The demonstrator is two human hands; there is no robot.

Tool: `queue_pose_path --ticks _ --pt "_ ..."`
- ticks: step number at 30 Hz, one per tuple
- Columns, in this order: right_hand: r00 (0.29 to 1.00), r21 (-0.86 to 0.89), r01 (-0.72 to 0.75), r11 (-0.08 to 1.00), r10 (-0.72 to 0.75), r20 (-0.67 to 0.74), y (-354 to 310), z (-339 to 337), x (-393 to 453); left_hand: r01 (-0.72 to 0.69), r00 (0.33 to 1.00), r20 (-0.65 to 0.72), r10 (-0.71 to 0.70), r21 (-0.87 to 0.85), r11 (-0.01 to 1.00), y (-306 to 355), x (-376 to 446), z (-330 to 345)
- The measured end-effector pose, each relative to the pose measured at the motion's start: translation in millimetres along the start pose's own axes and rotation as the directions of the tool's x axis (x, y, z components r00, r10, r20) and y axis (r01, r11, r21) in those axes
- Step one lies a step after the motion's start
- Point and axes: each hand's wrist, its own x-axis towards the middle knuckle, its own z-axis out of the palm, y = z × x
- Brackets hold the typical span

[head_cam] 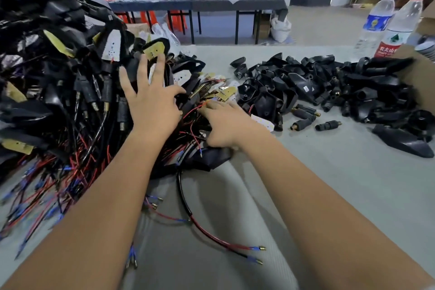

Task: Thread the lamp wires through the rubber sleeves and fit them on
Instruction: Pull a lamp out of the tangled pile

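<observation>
A big heap of black lamp units (54, 73) with red and black wires fills the left of the grey table. My left hand (150, 99) rests on the heap's right slope with its fingers spread, holding nothing. My right hand (223, 122) reaches into the tangle beside it, its fingertips pinched around thin red wires (191, 110). A finished-looking black lead with red and black ends and blue-collared terminals (256, 248) trails toward me across the table. Loose black rubber sleeves (329, 85) lie piled at the right, apart from both hands.
Two plastic water bottles (397, 26) stand at the far right beside a cardboard box (423, 70). A few single sleeves with brass tips (328, 125) lie in front of the sleeve pile. A long dark workbench (200, 4) stands across the room.
</observation>
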Motion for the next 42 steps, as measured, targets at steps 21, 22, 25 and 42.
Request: queue_pose_path --ticks 21,22,25,42 --pt "0.98 -0.201 0.161 0.966 -0.181 -0.086 36.2 11.5 -33.3 -0.046 0.999 0.023 0.045 0.035 0.998 -43.4 17.3 5.2" --pt "0.984 -0.199 0.142 0.97 -0.16 -0.081 42.0 9.7 -36.7 -0.055 0.998 0.025 0.054 0.034 0.998 -46.4 16.7 4.8" --pt "0.989 -0.185 0.095 0.978 -0.113 -0.091 50.1 7.6 -40.4 -0.117 0.993 0.002 0.117 -0.015 0.993 -49.7 13.4 4.7" --pt "0.932 -0.152 0.11 0.982 -0.155 -0.327 44.0 -8.1 -77.7 -0.001 0.957 0.23 0.174 -0.601 0.799 42.0 -3.6 -44.5"
